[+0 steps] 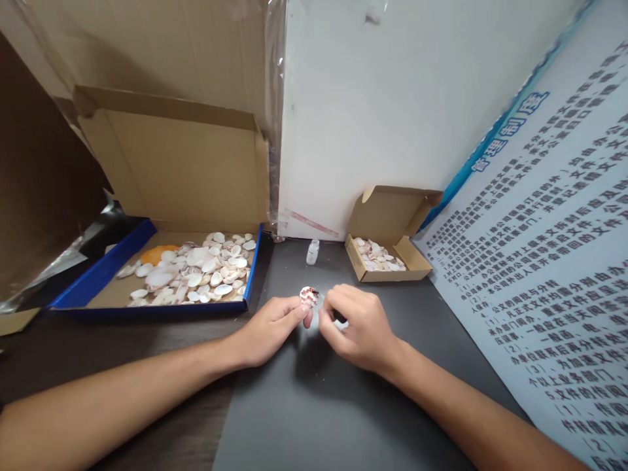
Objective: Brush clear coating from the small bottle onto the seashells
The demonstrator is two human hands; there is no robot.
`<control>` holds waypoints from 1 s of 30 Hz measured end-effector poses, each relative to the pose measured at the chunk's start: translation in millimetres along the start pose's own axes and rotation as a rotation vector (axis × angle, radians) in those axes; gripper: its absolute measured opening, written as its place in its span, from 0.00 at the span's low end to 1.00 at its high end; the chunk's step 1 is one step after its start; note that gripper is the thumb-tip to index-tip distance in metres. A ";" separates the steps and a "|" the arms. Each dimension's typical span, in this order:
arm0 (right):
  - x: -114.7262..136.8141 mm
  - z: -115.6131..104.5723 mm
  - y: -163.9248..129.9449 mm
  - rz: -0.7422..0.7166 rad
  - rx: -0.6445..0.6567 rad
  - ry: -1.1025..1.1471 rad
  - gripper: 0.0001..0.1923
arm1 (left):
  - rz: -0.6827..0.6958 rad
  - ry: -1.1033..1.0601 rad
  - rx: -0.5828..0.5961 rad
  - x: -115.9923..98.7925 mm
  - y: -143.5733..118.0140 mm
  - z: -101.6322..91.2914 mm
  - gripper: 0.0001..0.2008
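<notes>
Between the thumb and fingers of my left hand [275, 329] is a small white seashell with reddish-brown markings [308, 297], held up above the dark grey mat. Just to its right, my right hand [357, 325] is closed, thumb and forefinger pinched together near the shell's edge. What those fingers hold, if anything, cannot be made out. A small clear bottle with a white label [313, 252] stands upright on the mat beyond both hands.
At the left, an open blue-edged cardboard box [248, 269] holds many pale shells and an orange one [156, 254]. A smaller open carton [417, 267] with shells stands at the back right. A white panel [373, 118] rises behind; a printed sheet [549, 261] leans along the right.
</notes>
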State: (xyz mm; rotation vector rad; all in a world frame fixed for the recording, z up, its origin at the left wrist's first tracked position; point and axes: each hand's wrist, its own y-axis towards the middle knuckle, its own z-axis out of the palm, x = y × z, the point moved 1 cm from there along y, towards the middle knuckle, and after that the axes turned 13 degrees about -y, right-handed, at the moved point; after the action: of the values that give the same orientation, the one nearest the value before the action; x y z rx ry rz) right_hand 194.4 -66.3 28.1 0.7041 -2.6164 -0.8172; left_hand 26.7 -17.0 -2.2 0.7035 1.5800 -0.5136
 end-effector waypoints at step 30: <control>-5.3 0.2 2.4 0.059 0.000 -0.031 0.12 | -0.026 0.037 -0.089 -0.2 0.0 -1.6 0.19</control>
State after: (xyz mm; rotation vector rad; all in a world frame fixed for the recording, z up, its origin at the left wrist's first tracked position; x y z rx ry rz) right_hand 197.8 -61.6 28.6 0.6157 -2.6516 -0.8173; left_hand 25.6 -15.9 -1.8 0.6292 1.6384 -0.4489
